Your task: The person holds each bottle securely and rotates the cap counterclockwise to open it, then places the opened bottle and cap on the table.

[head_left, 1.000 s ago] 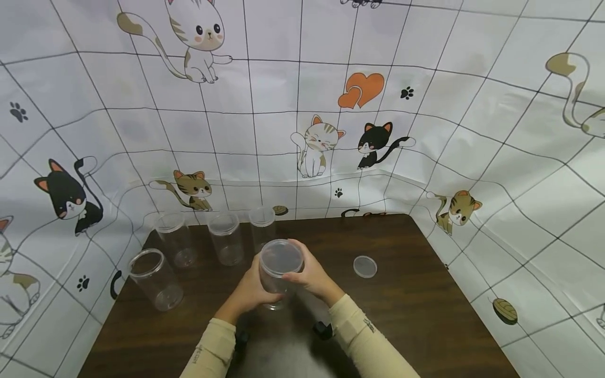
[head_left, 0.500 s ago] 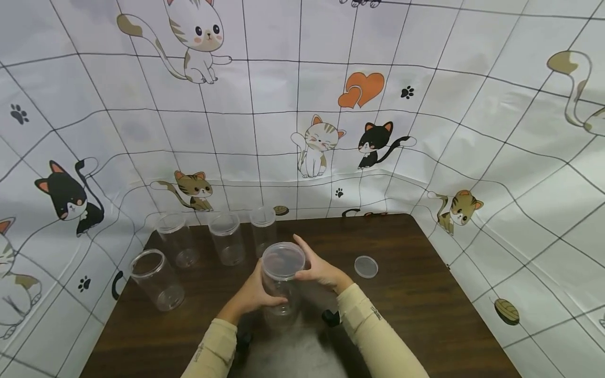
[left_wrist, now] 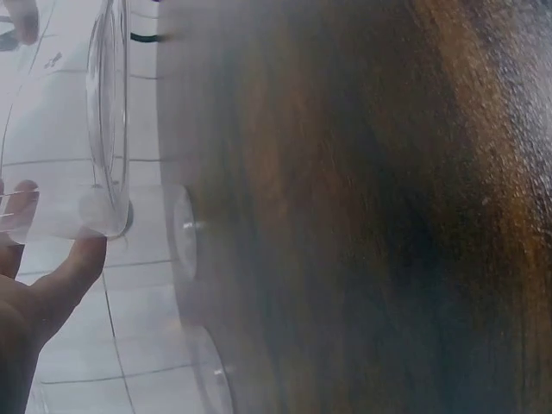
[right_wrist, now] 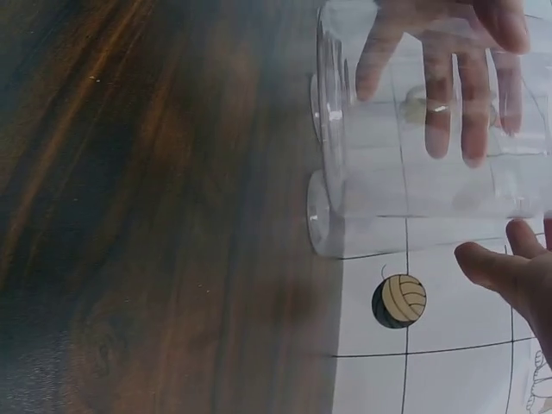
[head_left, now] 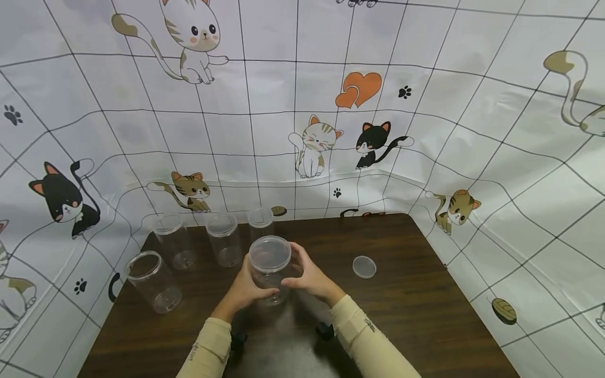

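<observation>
A clear plastic jar with a translucent lid is held over the middle of the table. My left hand grips its left side, the thumb across the front of the wall. From the right, my right hand curls about the upper part, with fingers at the lid's edge and thumb just below it. The left wrist view shows the left fingers against the jar near its base. In the right wrist view, left-hand fingers show through the transparent jar, and right fingertips are right at its wall.
Three capped clear jars, a left one, a middle one and a right one, line the table's back left. An open jar stands nearer at left. A loose round lid lies at right. Cat-printed sheeting surrounds the table.
My right hand loosened from the lid's edge, drew slightly away to the right, then came back around the jar. The jar has shifted a little left and up in view.
</observation>
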Demonstrator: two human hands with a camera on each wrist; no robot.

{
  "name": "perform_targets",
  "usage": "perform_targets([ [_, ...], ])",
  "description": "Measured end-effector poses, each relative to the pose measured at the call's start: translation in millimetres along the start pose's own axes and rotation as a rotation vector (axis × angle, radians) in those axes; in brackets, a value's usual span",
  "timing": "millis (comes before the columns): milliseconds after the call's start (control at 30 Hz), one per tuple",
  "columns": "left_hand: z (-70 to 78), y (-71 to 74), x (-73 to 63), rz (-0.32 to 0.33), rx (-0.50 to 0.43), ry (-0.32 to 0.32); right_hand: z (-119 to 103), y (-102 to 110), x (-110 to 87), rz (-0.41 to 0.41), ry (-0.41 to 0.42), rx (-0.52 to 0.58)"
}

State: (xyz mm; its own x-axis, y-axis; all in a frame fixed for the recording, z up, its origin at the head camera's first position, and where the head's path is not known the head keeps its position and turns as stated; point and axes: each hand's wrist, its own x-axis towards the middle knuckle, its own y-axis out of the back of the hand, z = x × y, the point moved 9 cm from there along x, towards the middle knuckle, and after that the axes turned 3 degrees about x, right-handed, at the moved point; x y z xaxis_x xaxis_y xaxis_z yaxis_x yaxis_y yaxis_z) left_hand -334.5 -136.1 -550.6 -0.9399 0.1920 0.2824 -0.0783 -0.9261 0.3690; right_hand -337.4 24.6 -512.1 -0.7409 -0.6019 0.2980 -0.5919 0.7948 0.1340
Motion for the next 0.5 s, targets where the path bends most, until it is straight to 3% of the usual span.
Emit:
perform_targets([
  [200, 7.8, -3.6, 1.1, -0.049, 0.008, -0.011, -1.4, -3.1, 11.5, -0.016, -0.036, 0.017],
  [333, 12.2, -9.0, 2.9, -0.114, 0.004, -0.017, -2.6, -0.3, 21.2, -0.099, -0.039, 0.079],
  [500, 13.3, -11.9, 3.5, -0.161, -0.022, -0.036, 3.0, 5.5, 26.0, -0.222, -0.107, 0.122],
])
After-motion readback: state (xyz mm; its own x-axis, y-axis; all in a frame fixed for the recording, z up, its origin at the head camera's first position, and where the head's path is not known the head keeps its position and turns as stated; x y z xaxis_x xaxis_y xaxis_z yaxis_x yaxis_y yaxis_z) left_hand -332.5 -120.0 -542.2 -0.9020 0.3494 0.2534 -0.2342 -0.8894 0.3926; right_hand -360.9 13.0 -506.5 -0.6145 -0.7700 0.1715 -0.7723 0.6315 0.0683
